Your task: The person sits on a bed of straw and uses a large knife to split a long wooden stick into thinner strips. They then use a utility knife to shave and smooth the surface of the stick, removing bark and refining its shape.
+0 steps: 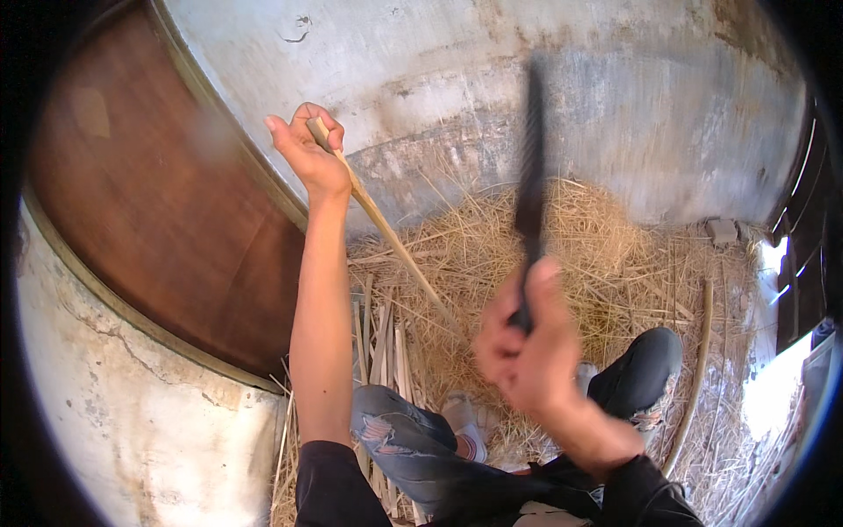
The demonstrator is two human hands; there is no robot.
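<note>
My left hand (309,162) is raised at the upper left, its fingers curled round the upper end of a long, pale wooden strip (392,235), probably bamboo. Its thumb sticks out to the side. The strip slants down to the right, and its lower end is lost among the shavings. In my right hand (543,356) is a large dark knife (531,167), gripped by the handle with the blade pointing up. Both knife and hand are smeared by motion. The blade stands apart from the strip, to its right.
Straw-like shavings (588,228) are heaped in front of my legs (421,443). Split strips (384,347) lie beside my left knee. A brown door (176,193) is at the left, a worn plaster wall (421,70) ahead. A long pole (702,378) lies on the right.
</note>
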